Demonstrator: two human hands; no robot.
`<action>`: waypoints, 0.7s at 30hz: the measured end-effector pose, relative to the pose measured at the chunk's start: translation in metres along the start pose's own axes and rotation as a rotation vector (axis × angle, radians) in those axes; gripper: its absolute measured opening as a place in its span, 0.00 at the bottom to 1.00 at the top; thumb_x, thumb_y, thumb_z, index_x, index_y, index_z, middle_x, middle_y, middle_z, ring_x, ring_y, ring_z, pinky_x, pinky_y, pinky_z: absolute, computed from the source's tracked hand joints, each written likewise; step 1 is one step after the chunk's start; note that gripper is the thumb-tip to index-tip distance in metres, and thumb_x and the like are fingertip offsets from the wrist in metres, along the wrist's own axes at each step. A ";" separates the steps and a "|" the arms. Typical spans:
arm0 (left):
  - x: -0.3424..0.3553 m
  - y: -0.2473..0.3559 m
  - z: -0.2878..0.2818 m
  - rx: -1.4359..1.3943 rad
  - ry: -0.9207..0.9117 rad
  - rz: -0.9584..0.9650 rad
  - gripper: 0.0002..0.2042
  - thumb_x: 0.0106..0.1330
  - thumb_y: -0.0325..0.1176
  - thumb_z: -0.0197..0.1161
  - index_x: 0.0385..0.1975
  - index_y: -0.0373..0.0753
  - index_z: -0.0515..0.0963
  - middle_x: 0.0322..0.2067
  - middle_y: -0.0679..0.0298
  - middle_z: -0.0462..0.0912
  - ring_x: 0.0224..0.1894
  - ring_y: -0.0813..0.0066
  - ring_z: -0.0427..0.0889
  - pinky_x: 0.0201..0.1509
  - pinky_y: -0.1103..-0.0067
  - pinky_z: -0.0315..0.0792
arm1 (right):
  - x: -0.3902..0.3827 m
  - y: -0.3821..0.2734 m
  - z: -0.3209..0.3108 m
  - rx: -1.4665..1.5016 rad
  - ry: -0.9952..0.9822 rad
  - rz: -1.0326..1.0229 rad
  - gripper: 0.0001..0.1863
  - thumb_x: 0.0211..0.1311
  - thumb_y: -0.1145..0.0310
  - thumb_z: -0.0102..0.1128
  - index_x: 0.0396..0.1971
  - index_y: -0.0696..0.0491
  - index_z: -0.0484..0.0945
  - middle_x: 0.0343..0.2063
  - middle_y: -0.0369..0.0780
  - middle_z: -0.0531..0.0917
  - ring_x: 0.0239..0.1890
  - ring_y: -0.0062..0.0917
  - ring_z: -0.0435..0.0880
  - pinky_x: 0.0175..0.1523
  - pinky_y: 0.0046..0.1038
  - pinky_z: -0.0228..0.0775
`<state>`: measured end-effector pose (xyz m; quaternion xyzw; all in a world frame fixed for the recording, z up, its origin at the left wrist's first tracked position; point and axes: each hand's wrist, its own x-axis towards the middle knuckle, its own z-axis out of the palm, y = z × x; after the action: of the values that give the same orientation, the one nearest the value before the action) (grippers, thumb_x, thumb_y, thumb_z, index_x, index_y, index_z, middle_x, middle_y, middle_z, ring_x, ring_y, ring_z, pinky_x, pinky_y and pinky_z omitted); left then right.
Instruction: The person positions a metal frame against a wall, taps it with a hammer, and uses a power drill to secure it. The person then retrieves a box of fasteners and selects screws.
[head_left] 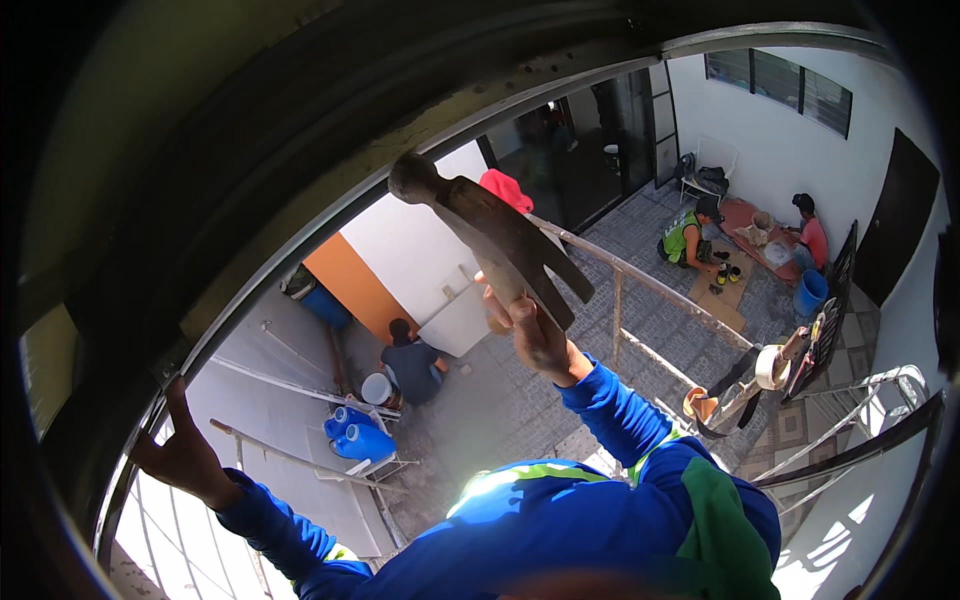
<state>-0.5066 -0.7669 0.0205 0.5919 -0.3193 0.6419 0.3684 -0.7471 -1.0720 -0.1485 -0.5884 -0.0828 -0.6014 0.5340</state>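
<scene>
We hold a hammer (485,235) up in front of us with our right hand (540,345), its fingers closed around the handle just below the head. The hammer slants across the middle of the view: its round striking end points up and left toward the dark metal beam (250,190) overhead, and its split claw points down and right. We cannot tell whether the striking end touches the beam.

Our left hand (185,455) is at the far left, with its fingers up against the lower edge of the same beam. We cannot tell whether it grips that edge or only rests on it. We wear blue sleeves (290,530) on both arms.

Below us, beyond the hammer, a rusty pipe rail (650,285) runs down to the right, near a roll of tape (772,367). On the tiled floor (490,400), one person (411,362) crouches beside a white bucket (378,389), near some blue jugs (362,438). Farther off at the right, two other people (690,240) are low down near a flat piece of cardboard (725,290) and a blue bucket (811,292).
</scene>
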 end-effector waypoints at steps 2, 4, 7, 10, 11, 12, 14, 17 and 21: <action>-0.001 0.000 0.000 0.031 0.009 -0.074 0.28 0.55 0.50 0.77 0.50 0.37 0.80 0.48 0.55 0.81 0.52 0.62 0.80 0.61 0.66 0.72 | -0.001 -0.001 -0.005 0.077 -0.090 -0.035 0.19 0.77 0.59 0.46 0.55 0.58 0.71 0.35 0.39 0.81 0.32 0.20 0.81 0.37 0.24 0.75; -0.001 -0.001 0.000 -0.004 -0.012 -0.046 0.26 0.56 0.39 0.77 0.52 0.36 0.77 0.50 0.56 0.81 0.52 0.63 0.81 0.61 0.68 0.74 | -0.001 -0.001 -0.008 0.024 -0.096 -0.069 0.18 0.78 0.60 0.44 0.55 0.58 0.70 0.36 0.41 0.84 0.33 0.22 0.86 0.40 0.25 0.79; -0.002 -0.003 -0.001 0.056 -0.038 -0.048 0.25 0.56 0.34 0.77 0.52 0.34 0.76 0.51 0.55 0.81 0.52 0.65 0.81 0.60 0.69 0.75 | -0.002 0.001 -0.012 0.011 -0.089 -0.072 0.19 0.78 0.60 0.43 0.55 0.59 0.69 0.36 0.43 0.83 0.32 0.23 0.86 0.40 0.25 0.79; -0.002 -0.008 -0.002 0.086 -0.062 -0.056 0.25 0.57 0.34 0.77 0.52 0.34 0.75 0.51 0.55 0.81 0.52 0.65 0.81 0.60 0.69 0.75 | -0.005 0.009 -0.021 -0.045 -0.104 0.006 0.22 0.78 0.58 0.42 0.58 0.60 0.68 0.37 0.44 0.83 0.33 0.25 0.85 0.40 0.27 0.78; -0.002 -0.011 -0.002 0.088 -0.062 -0.048 0.25 0.57 0.34 0.77 0.52 0.34 0.75 0.51 0.54 0.81 0.52 0.65 0.81 0.60 0.69 0.75 | -0.009 0.014 -0.024 -0.083 -0.139 -0.074 0.23 0.78 0.57 0.40 0.60 0.60 0.67 0.37 0.45 0.83 0.33 0.26 0.85 0.40 0.28 0.77; -0.003 -0.013 -0.001 0.094 -0.067 -0.038 0.25 0.57 0.34 0.77 0.52 0.33 0.75 0.51 0.54 0.81 0.52 0.64 0.81 0.60 0.68 0.74 | -0.016 0.018 -0.029 -0.114 -0.170 -0.107 0.24 0.78 0.55 0.40 0.60 0.59 0.67 0.38 0.45 0.83 0.34 0.27 0.84 0.40 0.29 0.76; -0.005 -0.018 0.001 0.079 -0.041 -0.050 0.26 0.57 0.36 0.77 0.53 0.33 0.75 0.51 0.54 0.81 0.53 0.63 0.81 0.61 0.67 0.74 | -0.038 0.029 -0.035 -0.119 -0.218 -0.105 0.28 0.77 0.50 0.39 0.60 0.59 0.68 0.38 0.45 0.82 0.35 0.28 0.83 0.40 0.31 0.74; -0.007 -0.026 0.005 0.082 0.004 -0.015 0.29 0.57 0.46 0.75 0.53 0.33 0.76 0.50 0.53 0.79 0.52 0.61 0.80 0.62 0.66 0.72 | -0.091 0.048 -0.031 -0.084 -0.172 0.045 0.33 0.74 0.43 0.41 0.59 0.59 0.71 0.36 0.42 0.80 0.32 0.24 0.78 0.39 0.29 0.71; -0.010 -0.029 0.004 0.098 0.024 0.012 0.32 0.58 0.50 0.74 0.54 0.33 0.75 0.49 0.53 0.78 0.53 0.59 0.79 0.62 0.65 0.72 | -0.166 0.065 -0.034 -0.042 -0.048 0.525 0.33 0.71 0.39 0.47 0.47 0.59 0.76 0.25 0.34 0.74 0.28 0.21 0.71 0.36 0.27 0.67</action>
<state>-0.4795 -0.7565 0.0105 0.5996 -0.2865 0.6660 0.3391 -0.7641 -1.0333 -0.3251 -0.6148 0.0726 -0.4295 0.6575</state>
